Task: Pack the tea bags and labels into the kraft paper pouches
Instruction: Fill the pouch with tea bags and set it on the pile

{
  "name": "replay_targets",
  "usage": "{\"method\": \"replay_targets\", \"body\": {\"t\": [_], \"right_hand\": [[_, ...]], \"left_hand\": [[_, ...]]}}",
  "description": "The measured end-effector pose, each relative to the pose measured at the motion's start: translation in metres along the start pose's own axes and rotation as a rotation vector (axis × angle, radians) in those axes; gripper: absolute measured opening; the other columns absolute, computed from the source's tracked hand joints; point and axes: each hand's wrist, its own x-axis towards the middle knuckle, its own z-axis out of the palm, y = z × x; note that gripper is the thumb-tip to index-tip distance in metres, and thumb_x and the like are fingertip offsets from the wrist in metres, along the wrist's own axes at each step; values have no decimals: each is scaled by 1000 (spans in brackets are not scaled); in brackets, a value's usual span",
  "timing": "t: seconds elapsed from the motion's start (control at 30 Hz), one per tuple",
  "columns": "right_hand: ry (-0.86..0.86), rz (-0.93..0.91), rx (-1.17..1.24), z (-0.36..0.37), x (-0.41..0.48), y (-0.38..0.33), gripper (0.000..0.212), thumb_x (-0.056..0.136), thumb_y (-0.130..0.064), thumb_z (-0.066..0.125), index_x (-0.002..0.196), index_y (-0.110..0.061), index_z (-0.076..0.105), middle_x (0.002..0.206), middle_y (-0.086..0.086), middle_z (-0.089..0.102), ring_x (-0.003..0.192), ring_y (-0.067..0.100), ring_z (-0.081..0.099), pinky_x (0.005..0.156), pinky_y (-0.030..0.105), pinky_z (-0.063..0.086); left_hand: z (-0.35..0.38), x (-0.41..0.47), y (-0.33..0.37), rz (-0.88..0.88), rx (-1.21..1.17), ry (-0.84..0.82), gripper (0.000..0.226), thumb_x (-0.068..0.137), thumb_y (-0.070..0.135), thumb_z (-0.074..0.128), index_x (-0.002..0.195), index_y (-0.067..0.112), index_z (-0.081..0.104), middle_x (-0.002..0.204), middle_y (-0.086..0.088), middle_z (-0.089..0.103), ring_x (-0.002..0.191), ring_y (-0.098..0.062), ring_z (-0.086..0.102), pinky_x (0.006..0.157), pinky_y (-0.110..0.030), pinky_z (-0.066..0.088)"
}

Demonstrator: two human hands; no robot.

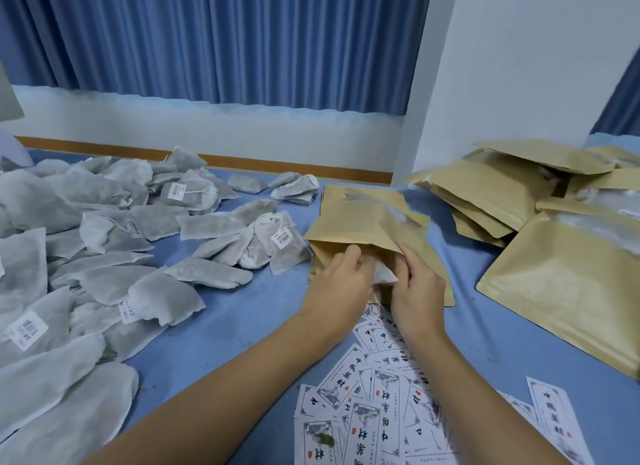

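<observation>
A kraft paper pouch point(360, 222) lies on the blue table with its open mouth towards me. My left hand point(341, 279) grips a white tea bag point(382, 274) that is partly inside the mouth. My right hand point(417, 284) pinches the pouch's upper lip and holds the mouth apart. Several grey-white tea bags point(114, 243) are heaped over the left half of the table. Printed labels point(374, 402) with black characters lie scattered below my hands.
A stack of kraft pouches point(502, 191) sits at the right, with one large pouch point(561, 284) lying flat nearer me. A white pillar point(502, 66) and a blue curtain point(214, 38) stand behind the table. The blue table cover point(214, 333) shows between the piles.
</observation>
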Motion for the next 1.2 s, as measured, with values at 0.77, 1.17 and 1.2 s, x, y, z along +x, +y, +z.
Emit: {"method": "replay_targets", "body": {"t": [0.77, 1.17, 1.2], "right_hand": [[61, -8, 36, -9, -3, -9, 39, 99, -3, 52, 133, -18, 66, 98, 11, 75, 76, 14, 55, 72, 22, 42], [-10, 52, -7, -6, 0, -3, 35, 103, -10, 49, 133, -17, 66, 79, -2, 63, 66, 7, 48, 65, 16, 36], [-18, 51, -5, -7, -1, -4, 35, 103, -9, 49, 133, -17, 66, 74, -4, 59, 65, 5, 49, 62, 14, 36]], "left_hand": [[10, 87, 29, -207, -298, -375, 30, 101, 8, 40, 124, 4, 58, 129, -19, 58, 121, -33, 53, 105, -33, 38], [-23, 4, -86, -278, -92, 410, 16, 92, 27, 53, 97, 18, 65, 104, -1, 63, 97, -22, 56, 79, -43, 49], [-20, 3, -99, -357, -25, 259, 34, 92, 30, 54, 123, 20, 60, 130, -4, 57, 119, -27, 50, 95, -47, 45]]}}
